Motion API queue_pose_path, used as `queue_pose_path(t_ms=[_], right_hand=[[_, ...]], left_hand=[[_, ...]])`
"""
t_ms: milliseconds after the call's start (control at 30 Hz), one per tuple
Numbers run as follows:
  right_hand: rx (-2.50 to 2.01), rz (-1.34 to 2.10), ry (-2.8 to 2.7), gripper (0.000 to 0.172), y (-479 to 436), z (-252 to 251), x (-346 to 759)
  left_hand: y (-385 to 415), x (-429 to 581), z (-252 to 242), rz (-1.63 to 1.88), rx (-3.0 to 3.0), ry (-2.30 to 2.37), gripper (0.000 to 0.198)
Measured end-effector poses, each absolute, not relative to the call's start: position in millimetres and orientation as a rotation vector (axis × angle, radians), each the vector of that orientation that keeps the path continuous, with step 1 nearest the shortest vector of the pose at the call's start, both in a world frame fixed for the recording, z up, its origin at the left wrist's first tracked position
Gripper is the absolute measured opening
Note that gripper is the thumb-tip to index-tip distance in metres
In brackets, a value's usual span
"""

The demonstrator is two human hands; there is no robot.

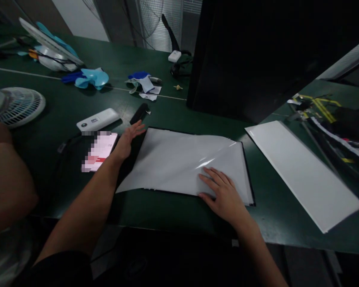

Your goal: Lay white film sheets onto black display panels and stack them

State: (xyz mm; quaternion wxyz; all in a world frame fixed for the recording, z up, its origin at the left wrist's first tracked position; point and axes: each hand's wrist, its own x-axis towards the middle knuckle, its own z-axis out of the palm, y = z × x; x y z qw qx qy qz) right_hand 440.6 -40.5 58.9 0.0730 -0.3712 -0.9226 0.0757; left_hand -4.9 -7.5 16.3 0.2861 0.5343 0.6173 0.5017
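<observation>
A glossy white sheet [173, 163] lies over a thin dark-edged panel [249, 175] on the green table. Its near left corner sticks out past the panel, and a shiny crease runs diagonally across its right half. My right hand [221, 193] rests on the sheet right of the middle, fingers spread and laid flat. Beyond the sheet's left edge, my left hand [130, 139] is held with fingers stretched out and nothing in it. Close by that hand are a lit phone [106, 143] and a small black object [139, 113].
A white panel [302, 171] lies at the right, beside tangled cables and tools. A large black screen [242, 59] stands behind. A white handheld device [98, 119], a fan [24, 103] and another person's arm [8, 179] are at the left.
</observation>
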Motion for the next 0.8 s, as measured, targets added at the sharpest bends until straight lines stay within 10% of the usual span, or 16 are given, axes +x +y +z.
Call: queue_pose_path(t_ms=[267,667,800], right_hand=[[-1.340,0.136,-2.706,0.032,-51,51,427],[-1.642,0.105,-2.646,0.061,-54,50,376],[-1.615,0.123,-2.646,0.062,-54,48,382]], left_hand=[[-9,-11,12,1.319,1.663,1.490,0.095],[-38,8,82,1.312,2.055,2.017,0.052],[-75,41,117,0.810,2.301,1.999,0.042]])
